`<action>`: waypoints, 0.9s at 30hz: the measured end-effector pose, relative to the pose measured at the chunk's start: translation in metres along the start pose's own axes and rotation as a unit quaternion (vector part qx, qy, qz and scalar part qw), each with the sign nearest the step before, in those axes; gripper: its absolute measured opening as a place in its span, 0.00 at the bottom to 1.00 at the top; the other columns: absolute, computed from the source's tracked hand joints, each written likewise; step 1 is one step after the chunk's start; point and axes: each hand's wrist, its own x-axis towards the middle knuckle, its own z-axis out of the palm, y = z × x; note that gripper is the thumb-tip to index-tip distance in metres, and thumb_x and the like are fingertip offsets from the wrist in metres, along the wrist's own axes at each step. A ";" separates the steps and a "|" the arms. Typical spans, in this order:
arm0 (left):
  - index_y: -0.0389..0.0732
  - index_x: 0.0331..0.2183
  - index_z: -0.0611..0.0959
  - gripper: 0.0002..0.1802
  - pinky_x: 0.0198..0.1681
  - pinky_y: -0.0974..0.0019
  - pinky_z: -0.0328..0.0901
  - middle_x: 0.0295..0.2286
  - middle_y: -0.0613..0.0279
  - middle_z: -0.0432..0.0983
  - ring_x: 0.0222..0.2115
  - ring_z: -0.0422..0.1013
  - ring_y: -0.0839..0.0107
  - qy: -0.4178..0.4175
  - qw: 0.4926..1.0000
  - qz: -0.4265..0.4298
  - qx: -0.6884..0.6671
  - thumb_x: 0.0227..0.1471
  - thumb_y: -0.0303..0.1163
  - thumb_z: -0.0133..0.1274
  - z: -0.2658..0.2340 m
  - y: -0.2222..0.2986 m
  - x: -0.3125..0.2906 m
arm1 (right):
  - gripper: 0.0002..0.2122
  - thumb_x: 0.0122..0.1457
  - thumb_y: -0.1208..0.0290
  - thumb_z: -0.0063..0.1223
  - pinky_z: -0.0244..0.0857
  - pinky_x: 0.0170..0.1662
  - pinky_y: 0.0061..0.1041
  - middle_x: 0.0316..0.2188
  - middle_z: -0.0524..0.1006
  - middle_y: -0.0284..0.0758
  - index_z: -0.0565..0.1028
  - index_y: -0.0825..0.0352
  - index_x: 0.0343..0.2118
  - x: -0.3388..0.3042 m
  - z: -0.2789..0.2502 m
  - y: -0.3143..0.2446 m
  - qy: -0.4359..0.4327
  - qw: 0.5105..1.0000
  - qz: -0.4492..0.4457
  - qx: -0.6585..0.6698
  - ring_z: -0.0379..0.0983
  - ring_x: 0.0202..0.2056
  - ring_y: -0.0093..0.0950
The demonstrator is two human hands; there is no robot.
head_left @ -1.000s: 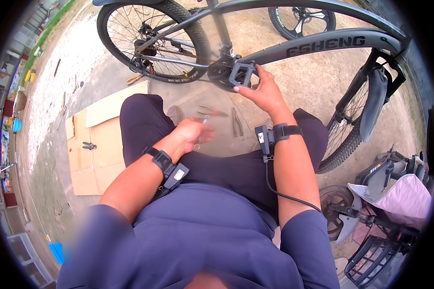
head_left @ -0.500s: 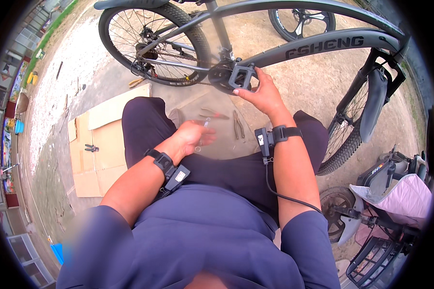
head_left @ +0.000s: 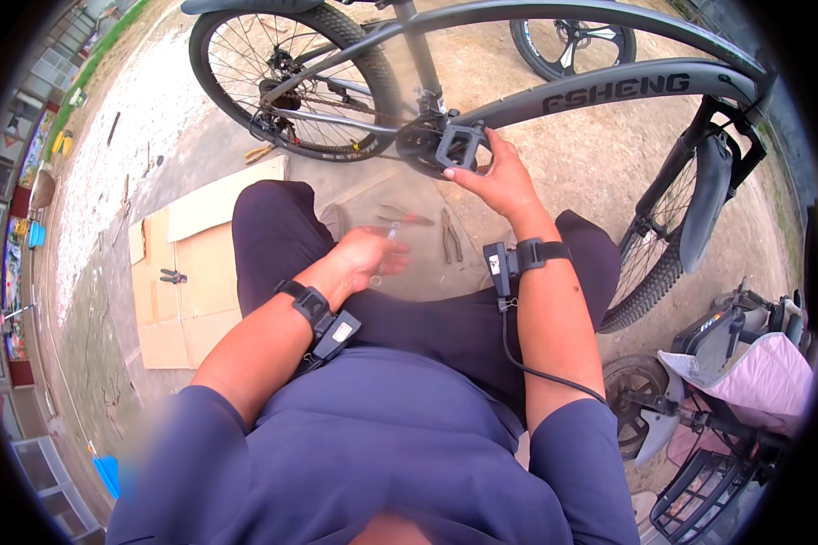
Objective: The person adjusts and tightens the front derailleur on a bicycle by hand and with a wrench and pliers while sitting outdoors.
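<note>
Over the ground between the two pliers and the crank, a hand could pass; beyond, the right hand, on the pedal, barred the way. The left knee closed off the right edge of the cardboard, and a clamp (small, black) lay as an obstacle nearer its left edge.

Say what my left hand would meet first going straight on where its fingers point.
Probably the rightmost pliers, though depth is unclear: your left hand may pass above them.
</note>
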 end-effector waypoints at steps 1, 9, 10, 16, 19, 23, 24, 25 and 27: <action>0.25 0.59 0.62 0.29 0.38 0.65 0.74 0.47 0.45 0.74 0.39 0.77 0.60 0.002 1.000 0.000 -0.001 0.58 0.22 0.49 0.000 0.000 0.000 | 0.54 0.36 0.47 0.74 0.70 0.50 0.30 0.57 0.67 0.50 0.59 0.74 0.64 0.000 0.000 -0.001 -0.004 1.000 0.003 0.003 0.75 0.46 0.36; 0.25 0.59 0.63 0.28 0.37 0.65 0.74 0.46 0.45 0.74 0.39 0.77 0.60 0.006 1.000 -0.003 0.000 0.58 0.22 0.49 0.003 0.002 -0.002 | 0.54 0.37 0.48 0.74 0.69 0.51 0.30 0.58 0.66 0.51 0.59 0.73 0.64 0.001 0.001 0.003 0.004 1.000 -0.007 -0.008 0.74 0.48 0.38; 0.25 0.59 0.63 0.28 0.37 0.65 0.75 0.46 0.45 0.74 0.39 0.77 0.60 0.008 1.000 -0.003 -0.002 0.58 0.22 0.49 0.003 0.003 -0.003 | 0.54 0.37 0.48 0.74 0.69 0.51 0.30 0.58 0.66 0.51 0.59 0.73 0.64 0.001 0.001 0.002 0.000 1.000 -0.004 -0.005 0.74 0.48 0.38; 0.25 0.58 0.63 0.29 0.37 0.65 0.75 0.46 0.45 0.74 0.39 0.77 0.59 0.008 1.000 -0.001 -0.015 0.58 0.22 0.50 0.002 0.002 -0.002 | 0.53 0.37 0.48 0.74 0.70 0.50 0.30 0.58 0.66 0.50 0.59 0.73 0.64 0.000 0.000 -0.001 -0.007 1.000 0.004 0.002 0.75 0.46 0.37; 0.25 0.58 0.63 0.28 0.37 0.65 0.75 0.46 0.45 0.75 0.39 0.77 0.59 0.008 1.000 0.005 -0.024 0.58 0.22 0.50 0.002 0.000 -0.001 | 0.53 0.37 0.49 0.74 0.71 0.49 0.30 0.58 0.66 0.50 0.59 0.73 0.64 0.000 -0.001 -0.003 -0.010 1.000 0.003 0.011 0.76 0.45 0.35; 0.25 0.57 0.65 0.26 0.37 0.65 0.75 0.45 0.45 0.75 0.39 0.77 0.58 0.005 1.000 0.001 -0.018 0.59 0.23 0.49 0.001 0.001 0.001 | 0.53 0.37 0.49 0.74 0.71 0.48 0.29 0.58 0.66 0.50 0.59 0.73 0.64 0.000 -0.001 -0.002 -0.009 1.000 0.002 0.014 0.76 0.43 0.34; 0.25 0.56 0.65 0.26 0.37 0.64 0.75 0.45 0.45 0.75 0.39 0.77 0.58 0.004 1.000 -0.001 -0.017 0.59 0.23 0.49 0.001 0.001 0.002 | 0.53 0.37 0.49 0.74 0.71 0.48 0.29 0.57 0.67 0.49 0.59 0.73 0.64 0.000 -0.001 -0.002 -0.010 1.000 0.003 0.015 0.76 0.43 0.34; 0.25 0.56 0.65 0.25 0.37 0.64 0.75 0.45 0.44 0.75 0.39 0.77 0.57 0.007 1.000 0.002 -0.015 0.59 0.23 0.48 0.001 0.000 0.003 | 0.53 0.38 0.51 0.74 0.72 0.47 0.29 0.58 0.65 0.50 0.58 0.74 0.64 0.000 -0.001 -0.003 -0.012 1.000 0.000 0.008 0.77 0.42 0.34; 0.25 0.57 0.64 0.25 0.37 0.63 0.75 0.45 0.44 0.75 0.39 0.77 0.56 0.013 1.000 0.007 -0.013 0.60 0.24 0.47 0.000 -0.002 0.006 | 0.51 0.41 0.55 0.75 0.74 0.45 0.27 0.59 0.63 0.52 0.57 0.75 0.64 0.001 -0.002 -0.004 -0.015 1.000 -0.005 -0.006 0.79 0.41 0.33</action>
